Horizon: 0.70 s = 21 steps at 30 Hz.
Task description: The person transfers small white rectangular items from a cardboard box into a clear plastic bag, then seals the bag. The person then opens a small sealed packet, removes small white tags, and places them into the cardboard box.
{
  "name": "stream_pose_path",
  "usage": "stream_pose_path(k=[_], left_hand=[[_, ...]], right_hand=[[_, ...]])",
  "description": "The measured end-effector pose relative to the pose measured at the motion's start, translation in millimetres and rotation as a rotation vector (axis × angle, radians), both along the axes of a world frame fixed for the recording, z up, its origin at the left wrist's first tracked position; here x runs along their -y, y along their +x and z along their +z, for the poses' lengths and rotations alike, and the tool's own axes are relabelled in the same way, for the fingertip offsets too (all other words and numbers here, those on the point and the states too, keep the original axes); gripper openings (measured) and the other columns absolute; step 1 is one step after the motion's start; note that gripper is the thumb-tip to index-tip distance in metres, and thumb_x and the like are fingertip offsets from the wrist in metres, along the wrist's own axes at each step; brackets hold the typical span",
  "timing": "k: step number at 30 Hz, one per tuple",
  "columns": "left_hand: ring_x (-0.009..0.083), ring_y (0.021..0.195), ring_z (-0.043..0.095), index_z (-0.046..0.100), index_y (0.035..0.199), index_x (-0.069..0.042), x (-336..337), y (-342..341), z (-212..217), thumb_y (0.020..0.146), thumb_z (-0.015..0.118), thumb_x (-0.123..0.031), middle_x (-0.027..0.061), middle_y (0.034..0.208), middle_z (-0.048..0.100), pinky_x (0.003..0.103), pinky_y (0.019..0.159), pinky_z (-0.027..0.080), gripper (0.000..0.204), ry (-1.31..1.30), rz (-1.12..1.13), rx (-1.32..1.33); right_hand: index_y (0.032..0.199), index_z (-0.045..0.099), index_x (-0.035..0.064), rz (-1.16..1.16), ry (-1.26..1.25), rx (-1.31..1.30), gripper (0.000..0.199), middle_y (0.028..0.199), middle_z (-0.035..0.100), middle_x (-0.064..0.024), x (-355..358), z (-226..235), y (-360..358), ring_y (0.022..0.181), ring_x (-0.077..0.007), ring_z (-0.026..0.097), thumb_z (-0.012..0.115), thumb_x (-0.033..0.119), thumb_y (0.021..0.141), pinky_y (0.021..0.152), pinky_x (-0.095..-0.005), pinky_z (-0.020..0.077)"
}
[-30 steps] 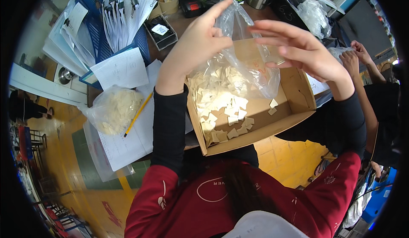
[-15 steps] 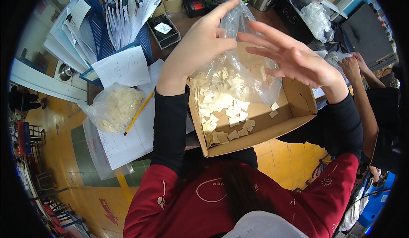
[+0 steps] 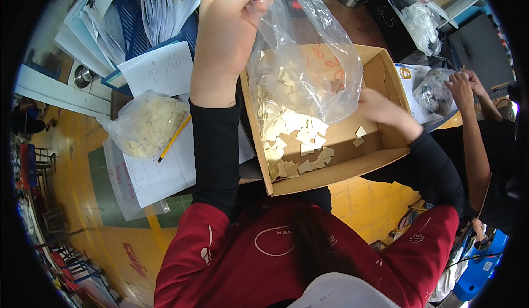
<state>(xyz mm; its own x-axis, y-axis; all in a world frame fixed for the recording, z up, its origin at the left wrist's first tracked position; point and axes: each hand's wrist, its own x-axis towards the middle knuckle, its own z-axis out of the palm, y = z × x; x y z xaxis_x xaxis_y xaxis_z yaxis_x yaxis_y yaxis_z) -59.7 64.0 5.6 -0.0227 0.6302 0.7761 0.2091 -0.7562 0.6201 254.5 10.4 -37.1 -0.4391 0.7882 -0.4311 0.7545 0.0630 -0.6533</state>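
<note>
Looking down at two bare hands working over an open cardboard box (image 3: 386, 142) at the near edge of a cluttered desk (image 3: 352, 21). Left hand (image 3: 228, 32) raised above the box's left wall, fingers pinched tight on the gathered top of a clear plastic bag (image 3: 308, 65). Bag hanging down into the box, partly filled with small pale cut pieces (image 3: 300, 137), more of them loose on the box floor toward the near left corner. Right hand (image 3: 380, 109) down inside the box near its right wall, partly hidden behind the bag; cannot tell whether those fingers are spread or closed on anything. Two loose pieces lying just beside that hand. Black sleeves on both forearms, red top below.

Left of the box, near the desk's left edge: a second clear bag (image 3: 146, 123), full of the same pale pieces, resting on sheets of paper (image 3: 157, 170), with a yellow pencil (image 3: 173, 138) lying tilted against it. Beyond these, toward the far left corner, a blue tray (image 3: 132, 21) stacked with papers.

At the right edge, another person's hand (image 3: 460, 84) touching a small filled bag (image 3: 432, 90), well apart from the box.
</note>
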Motion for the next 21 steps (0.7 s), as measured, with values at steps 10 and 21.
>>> stream_pose_path(k=[10, 21], left_hand=[[0.0224, 0.118, 0.058, 0.049, 0.137, 0.004, -7.9, -1.8, -0.3, 0.092, 0.059, 0.003, 0.0160, 0.128, 0.059, 0.032, 0.102, 0.046, 0.045, -0.031, 0.043, 0.414], [0.0227, 0.116, 0.059, 0.051, 0.134, 0.004, -13.0, 45.8, -16.8, 0.092, 0.060, 0.002, 0.0151, 0.124, 0.061, 0.032, 0.101, 0.047, 0.043, 0.005, -0.033, 0.318]], right_hand=[[0.146, 0.041, -0.0007, 0.870, 0.377, -0.182, 0.073, 0.125, 0.062, -0.0196, 11.4, -36.2, -100.7, 0.114, -0.0304, 0.061, 0.068, 0.041, 0.093, 0.099, -0.0397, 0.0457], [0.137, 0.046, -0.0071, 0.805, 0.295, 0.003, 0.072, 0.133, 0.048, -0.0191, 35.1, -47.3, -117.6, 0.129, -0.0341, 0.046, 0.060, 0.048, 0.093, 0.109, -0.0403, 0.0384]])
